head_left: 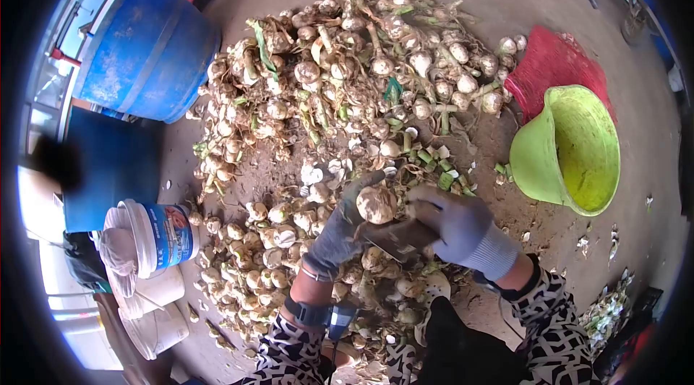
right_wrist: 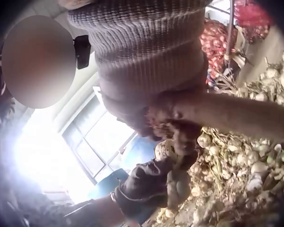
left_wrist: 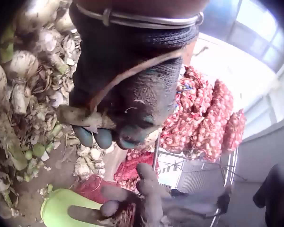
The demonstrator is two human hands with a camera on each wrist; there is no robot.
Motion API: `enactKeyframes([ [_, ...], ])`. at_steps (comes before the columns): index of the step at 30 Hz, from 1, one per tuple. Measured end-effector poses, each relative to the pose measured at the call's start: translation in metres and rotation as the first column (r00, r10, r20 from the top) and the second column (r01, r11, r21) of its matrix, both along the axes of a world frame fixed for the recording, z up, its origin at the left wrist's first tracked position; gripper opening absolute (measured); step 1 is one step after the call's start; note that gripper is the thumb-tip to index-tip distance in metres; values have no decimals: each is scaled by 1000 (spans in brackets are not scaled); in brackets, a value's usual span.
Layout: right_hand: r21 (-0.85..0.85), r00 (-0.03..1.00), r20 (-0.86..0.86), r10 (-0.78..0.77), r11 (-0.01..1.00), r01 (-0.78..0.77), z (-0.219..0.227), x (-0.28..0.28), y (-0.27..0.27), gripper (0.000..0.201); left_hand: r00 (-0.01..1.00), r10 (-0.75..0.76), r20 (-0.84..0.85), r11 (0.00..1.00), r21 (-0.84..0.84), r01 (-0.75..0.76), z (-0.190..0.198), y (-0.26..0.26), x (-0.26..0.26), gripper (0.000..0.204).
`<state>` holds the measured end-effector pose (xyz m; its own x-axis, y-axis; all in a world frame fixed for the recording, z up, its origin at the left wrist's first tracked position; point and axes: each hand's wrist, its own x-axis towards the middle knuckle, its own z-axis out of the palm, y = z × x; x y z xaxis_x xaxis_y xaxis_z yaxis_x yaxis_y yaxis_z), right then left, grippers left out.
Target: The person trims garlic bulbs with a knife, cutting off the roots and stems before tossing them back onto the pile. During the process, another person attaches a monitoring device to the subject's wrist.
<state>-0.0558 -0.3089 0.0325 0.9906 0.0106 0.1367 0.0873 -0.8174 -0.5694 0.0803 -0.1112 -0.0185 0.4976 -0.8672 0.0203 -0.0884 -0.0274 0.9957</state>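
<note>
In the head view my left hand [head_left: 336, 237], in a dark glove, grips a garlic bulb [head_left: 377, 204] with its root end up. A cut stalk [left_wrist: 78, 116] sticks out from under the curled fingers in the left wrist view. My right hand [head_left: 466, 229], in a grey knit glove, grips a knife whose broad dark blade [head_left: 401, 239] lies just below the bulb. The knife's thick wooden handle [right_wrist: 241, 116] juts out of the fist in the right wrist view. Trimmed bulbs [head_left: 271, 255] lie beneath the hands, and a heap of untrimmed garlic [head_left: 311, 74] spreads ahead.
A lime-green bucket [head_left: 531, 157] lies tipped at the right, beside a red mesh bag [head_left: 553, 67]. Blue barrels [head_left: 148, 45] and a white pail [head_left: 170, 237] stand at the left. Cut green stalks [head_left: 441, 168] litter the floor. Filled mesh sacks [left_wrist: 210, 123] are stacked farther off.
</note>
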Motion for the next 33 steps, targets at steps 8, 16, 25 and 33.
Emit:
enactKeyframes([
  [8, -90, 995, -95, -39, 995, 31, -24, 5, 8, 35, 964, 169, -203, 968, 219, -123, 45, -16, -33, 76],
  [16, 57, 746, -542, -388, 868, 493, -98, 8, -42, 23, 973, 9, -231, 1000, 11, -7, 46, -21, -64, 76],
  [25, 826, 937, -316, -147, 444, 348, -61, -17, 15, 19, 817, 143, -558, 989, 40, -146, 8, -8, -46, 64],
  [33, -18, 824, -527, -208, 972, 234, -114, -2, -10, 23, 873, -189, -450, 964, -255, 77, 37, -5, -46, 40],
])
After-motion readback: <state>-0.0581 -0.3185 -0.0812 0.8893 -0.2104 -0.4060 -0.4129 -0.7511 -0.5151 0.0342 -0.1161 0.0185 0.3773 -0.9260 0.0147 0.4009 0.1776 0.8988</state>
